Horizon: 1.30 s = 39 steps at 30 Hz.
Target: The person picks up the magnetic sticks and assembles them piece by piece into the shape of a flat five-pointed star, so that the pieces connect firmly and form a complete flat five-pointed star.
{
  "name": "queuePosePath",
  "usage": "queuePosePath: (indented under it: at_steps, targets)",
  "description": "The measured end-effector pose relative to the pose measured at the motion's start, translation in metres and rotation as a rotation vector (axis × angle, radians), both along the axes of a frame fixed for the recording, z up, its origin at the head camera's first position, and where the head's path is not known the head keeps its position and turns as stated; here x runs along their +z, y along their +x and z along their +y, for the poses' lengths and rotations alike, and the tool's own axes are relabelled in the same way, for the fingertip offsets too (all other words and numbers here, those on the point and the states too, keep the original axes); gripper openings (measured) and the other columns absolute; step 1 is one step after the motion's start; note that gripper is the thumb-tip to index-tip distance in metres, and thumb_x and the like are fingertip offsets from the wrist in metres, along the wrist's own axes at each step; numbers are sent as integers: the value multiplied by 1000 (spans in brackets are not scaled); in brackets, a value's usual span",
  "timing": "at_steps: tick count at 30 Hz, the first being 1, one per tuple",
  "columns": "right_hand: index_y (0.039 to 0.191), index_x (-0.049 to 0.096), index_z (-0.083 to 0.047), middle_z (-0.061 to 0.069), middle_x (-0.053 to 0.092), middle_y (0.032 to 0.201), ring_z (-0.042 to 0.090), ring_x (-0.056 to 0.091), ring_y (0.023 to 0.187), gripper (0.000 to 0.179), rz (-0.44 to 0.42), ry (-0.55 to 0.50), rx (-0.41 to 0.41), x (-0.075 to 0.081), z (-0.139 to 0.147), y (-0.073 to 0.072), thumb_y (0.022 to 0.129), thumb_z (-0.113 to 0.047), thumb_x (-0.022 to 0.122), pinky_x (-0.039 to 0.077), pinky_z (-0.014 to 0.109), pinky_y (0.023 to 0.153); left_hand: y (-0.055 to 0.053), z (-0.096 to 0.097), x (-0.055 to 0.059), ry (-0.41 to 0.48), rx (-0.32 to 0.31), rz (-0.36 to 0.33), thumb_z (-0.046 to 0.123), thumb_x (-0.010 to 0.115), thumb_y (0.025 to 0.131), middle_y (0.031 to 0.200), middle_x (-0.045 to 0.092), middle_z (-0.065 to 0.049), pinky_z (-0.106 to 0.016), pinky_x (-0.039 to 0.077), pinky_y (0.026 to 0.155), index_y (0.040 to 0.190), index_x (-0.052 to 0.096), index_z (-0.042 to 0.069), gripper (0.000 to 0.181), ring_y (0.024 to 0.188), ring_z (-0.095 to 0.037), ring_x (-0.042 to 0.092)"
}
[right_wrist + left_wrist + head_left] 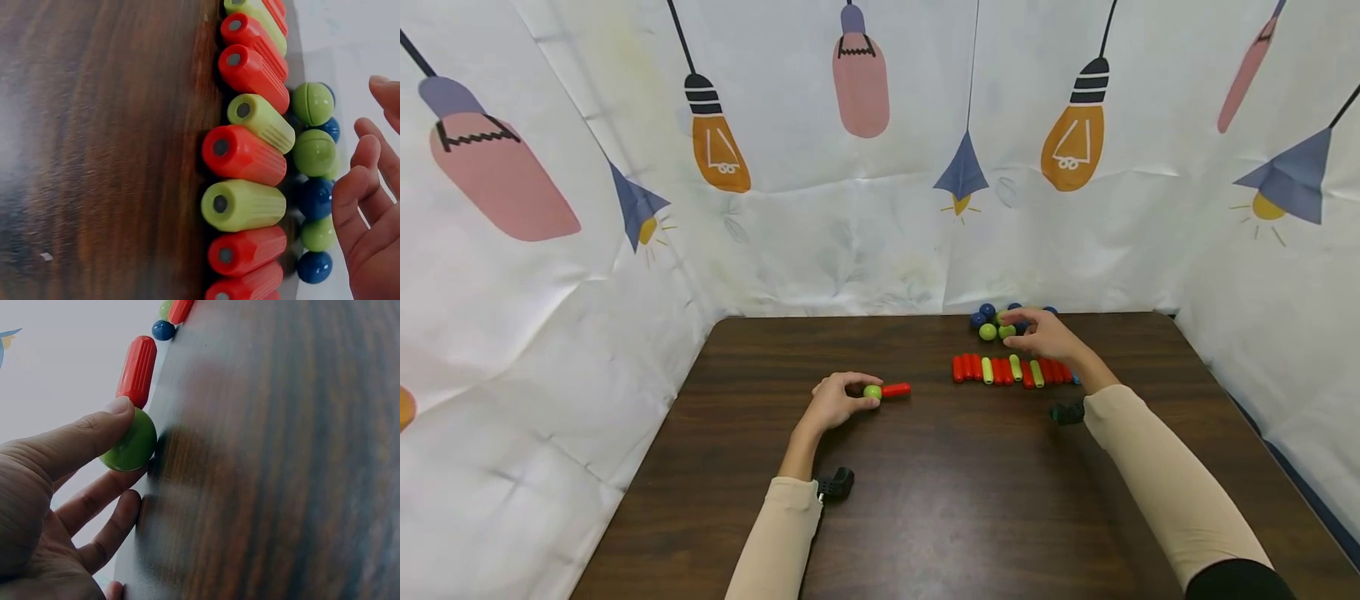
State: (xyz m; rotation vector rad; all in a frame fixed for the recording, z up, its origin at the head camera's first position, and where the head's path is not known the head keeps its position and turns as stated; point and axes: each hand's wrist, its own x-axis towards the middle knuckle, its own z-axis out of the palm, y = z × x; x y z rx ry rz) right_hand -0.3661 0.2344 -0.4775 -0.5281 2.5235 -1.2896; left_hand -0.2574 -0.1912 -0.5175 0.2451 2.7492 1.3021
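My left hand (837, 400) pinches a green ball (132, 445) between thumb and fingers at the table's middle. A red ridged rod (897, 390) meets the ball end to end and points to the right. My right hand (1043, 335) hovers at a cluster of green and blue balls at the back right, thumb and fingers apart. Nothing shows between its fingers in the right wrist view. Closest to it are a green ball (314, 153) and a blue ball (316, 198); whether a fingertip touches one I cannot tell.
A side-by-side row of red and light green rods (244, 204) lies in front of the balls, with dark round spots on their ends. Dark devices are strapped at the left wrist (835, 485) and right wrist (1067, 413). A lamp-printed curtain (850, 242) borders the brown table (940, 508).
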Motion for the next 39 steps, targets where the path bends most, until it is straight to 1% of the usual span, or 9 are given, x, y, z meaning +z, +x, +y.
queuePosePath:
  at_steps: [2, 7, 12, 16, 21, 24, 28, 31, 39]
  targets:
    - [150, 49, -7, 20, 52, 148, 27, 55, 77, 57, 17, 35, 20, 1, -3, -4, 99, -22, 70, 51, 38, 66, 0, 0, 0, 2, 0, 4, 27, 84, 84, 111, 74, 4, -52, 21, 103, 112, 79, 32, 29, 105, -24, 59]
    - [149, 50, -7, 21, 54, 146, 36, 60, 97, 55, 49, 97, 40, 2, -14, -9, 99, -20, 69, 54, 41, 75, 0, 0, 0, -3, 5, 4, 27, 85, 84, 112, 74, 4, -52, 22, 102, 112, 79, 33, 29, 107, -24, 59]
    - [147, 52, -3, 23, 54, 144, 44, 52, 124, 53, 66, 85, 44, 0, -22, -13, 98, -17, 70, 47, 53, 99, 1, 0, -1, -9, 15, 0, 28, 85, 83, 112, 74, 4, -52, 22, 103, 110, 79, 34, 28, 109, -25, 60]
    - [146, 53, -2, 23, 55, 144, 44, 47, 134, 54, 64, 95, 41, -2, -25, -14, 97, -17, 71, 40, 60, 109, 1, 0, -1, -13, 18, 1, 29, 85, 83, 112, 74, 4, -52, 22, 103, 110, 79, 35, 28, 109, -25, 60]
    - [145, 55, -3, 23, 55, 142, 42, 53, 128, 53, 72, 117, 30, -4, -26, -16, 97, -19, 72, 50, 54, 99, 1, 1, 0, -11, 17, 6, 29, 85, 84, 114, 74, 4, -52, 22, 103, 111, 79, 33, 28, 110, -26, 60]
    - [144, 56, -4, 23, 55, 141, 40, 61, 114, 52, 61, 123, 22, -4, -28, -17, 97, -20, 72, 56, 45, 88, 1, 1, 0, -11, 15, 6, 28, 85, 84, 115, 74, 3, -53, 22, 103, 112, 79, 32, 29, 110, -26, 60]
    - [143, 57, -5, 23, 56, 139, 35, 66, 98, 51, 39, 124, 9, -4, -29, -17, 97, -19, 71, 58, 38, 82, 1, 1, 1, -9, 13, 4, 27, 85, 84, 113, 74, 4, -53, 22, 104, 112, 79, 31, 29, 109, -25, 60]
    - [143, 58, -5, 23, 57, 138, 32, 63, 101, 49, 37, 123, 1, -4, -31, -17, 97, -18, 71, 57, 35, 82, 1, 1, 1, -7, 14, 2, 27, 85, 84, 112, 74, 4, -53, 22, 104, 111, 79, 32, 28, 108, -24, 60]
    - [140, 59, -1, 26, 54, 138, 38, 57, 112, 46, 68, 111, 11, -4, -33, -16, 97, -13, 69, 53, 31, 80, 2, 2, 2, -16, 13, 14, 28, 85, 83, 115, 75, 5, -51, 23, 102, 110, 79, 35, 28, 109, -24, 61]
